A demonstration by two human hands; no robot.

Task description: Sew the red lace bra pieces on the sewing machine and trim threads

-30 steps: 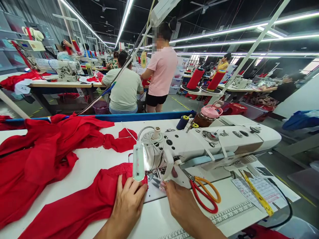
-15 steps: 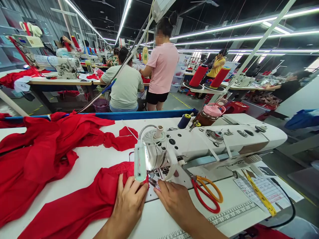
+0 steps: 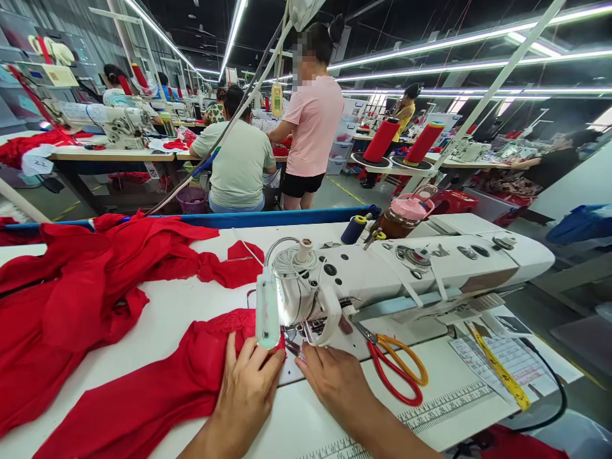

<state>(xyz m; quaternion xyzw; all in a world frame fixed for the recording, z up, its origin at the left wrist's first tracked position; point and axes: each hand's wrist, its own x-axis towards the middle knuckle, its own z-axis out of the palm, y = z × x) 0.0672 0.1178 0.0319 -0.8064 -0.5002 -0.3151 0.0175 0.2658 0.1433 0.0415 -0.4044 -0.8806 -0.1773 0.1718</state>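
Two bare hands work at the needle end of a white sewing machine (image 3: 377,274), where a red garment (image 3: 157,382) lies with its near part spread on the tabletop (image 3: 184,309) and its lace-like band (image 3: 234,320) reaching the machine's needle area. The left hand (image 3: 251,379) rests over the cloth, fingers extended; its underside is hidden, so whether it pinches any fabric cannot be told. The right hand (image 3: 332,379) has its fingers closed on a small metal-tipped tool (image 3: 292,347), perhaps thread snips, pointed at the garment's edge.

The handling looks midway: the garment has been brought up to the machine but does not lie clear of it, and no completed seam or trimmed end can be made out. More red fabric (image 3: 86,287) is heaped at the far left; whether it has been worked is unclear.

A pale green guard (image 3: 268,309) blocks the view of the cloth nearest the needle. Scissors (image 3: 374,345) with red and orange handles lie just beyond the right hand, blades toward the machine, leaving limited room on that side. Farther right, a yellow tape measure (image 3: 497,366) crosses a printed sheet (image 3: 514,363). Behind the machine stand a navy thread spool (image 3: 352,231) and a pink-lidded jar (image 3: 405,213); a co-worker in a pink shirt (image 3: 315,127) stands well beyond.
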